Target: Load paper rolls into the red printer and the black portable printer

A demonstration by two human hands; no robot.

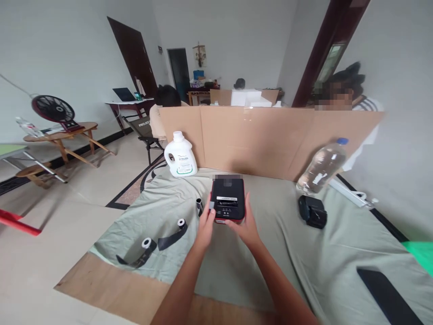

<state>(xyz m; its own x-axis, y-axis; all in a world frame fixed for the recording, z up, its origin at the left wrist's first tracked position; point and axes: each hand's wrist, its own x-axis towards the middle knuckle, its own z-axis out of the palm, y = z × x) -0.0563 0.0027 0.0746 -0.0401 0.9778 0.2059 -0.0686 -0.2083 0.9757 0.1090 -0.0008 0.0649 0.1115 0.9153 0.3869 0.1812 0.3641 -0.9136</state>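
Fingers of two hands (226, 222), partly curled, grip one black-red device (228, 198); three rolls (146, 243) left, one jug (180, 154) beyond

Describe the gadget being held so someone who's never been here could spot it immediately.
Find the wide cardboard panel behind the pale green cloth. In front of it, the left hand and right hand grip a black printer-like device. Unlike the black gadget lying at right, it has red edging and a white strip.

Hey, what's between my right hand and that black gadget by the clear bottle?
Just bare cloth between your right hand and the gadget, in the head view.
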